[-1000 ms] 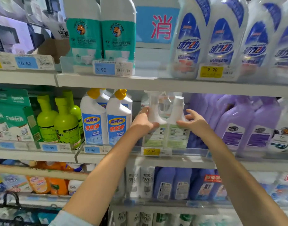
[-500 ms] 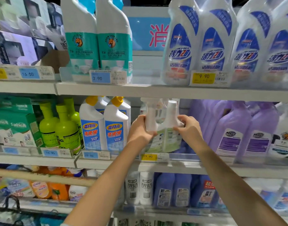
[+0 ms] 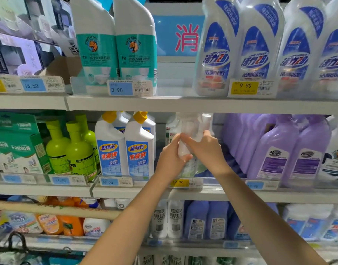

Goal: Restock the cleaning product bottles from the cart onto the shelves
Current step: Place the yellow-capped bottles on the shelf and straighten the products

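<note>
middle shelf [image 3: 145,192], slot above the yellow price tag [image 3: 180,182]. a clear spray bottle [image 3: 185,131] stands upright there, between the yellow-capped white bottles [image 3: 137,150] on its left and the purple bottles [image 3: 275,150] on its right. left hand [image 3: 169,159] wraps the body from the left, thumb across the front. right hand [image 3: 206,150] curls over it from the right, fingers meeting the left's. two hands on one bottle reads as steadying and squaring it into the row: the trigger head sits close under the shelf above, and a second spray bottle [image 3: 206,121] stands just behind. base hidden by hands and shelf lip, so cannot tell if it is set down. judged: placing step, nearly done for this bottle.
</note>
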